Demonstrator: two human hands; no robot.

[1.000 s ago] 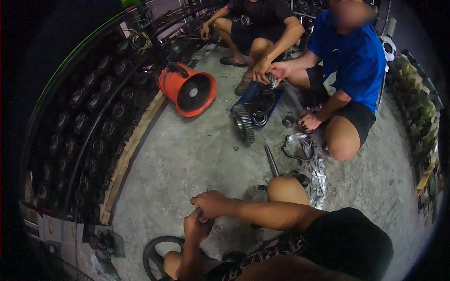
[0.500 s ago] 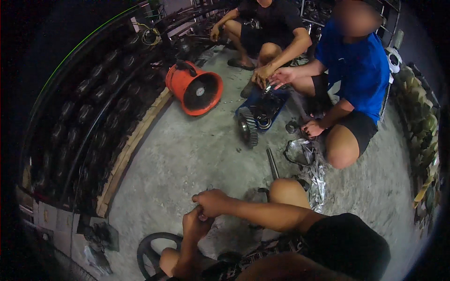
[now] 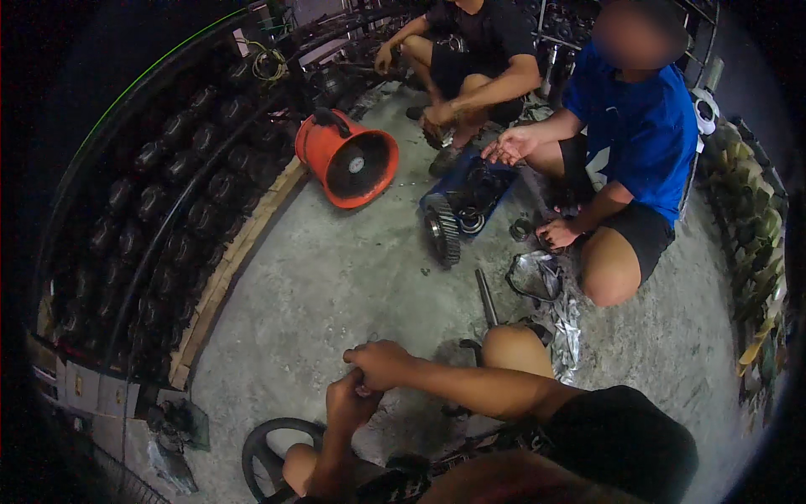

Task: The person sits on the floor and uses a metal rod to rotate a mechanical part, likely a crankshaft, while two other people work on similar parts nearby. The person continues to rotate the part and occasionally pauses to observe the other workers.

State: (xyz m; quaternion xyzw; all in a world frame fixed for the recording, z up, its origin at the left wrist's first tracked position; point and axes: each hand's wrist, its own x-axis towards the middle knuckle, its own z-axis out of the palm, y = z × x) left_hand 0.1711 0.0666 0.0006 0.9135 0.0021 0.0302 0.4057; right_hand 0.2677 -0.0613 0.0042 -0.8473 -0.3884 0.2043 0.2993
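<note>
My left hand [image 3: 348,401] and my right hand [image 3: 379,363] meet in front of me, low in the picture. The right hand sits above the left, with its fingers curled and touching it. Both are closed, and anything between them is hidden by the fingers. Nearest to them on the left is a dark wheel-like ring [image 3: 249,449] beside my leg. Past my knee, a metal shaft [image 3: 486,298] lies on the concrete floor. Farther off, a large toothed gear [image 3: 442,231] leans at the near left corner of a blue tray [image 3: 501,202] holding dark metal rings.
An orange blower fan [image 3: 346,158] stands at the far left of the floor. Dark parts fill a rack [image 3: 168,202] along the left. Two people crouch around the tray, one in a blue shirt [image 3: 638,126], one in black. Crumpled silver wrapping [image 3: 567,340] lies right of the shaft.
The crouching person in black has drawn a hand back from the tray toward their own foot. The blue-shirted person's raised hand stays above the tray. My hands hold nearly the same pose.
</note>
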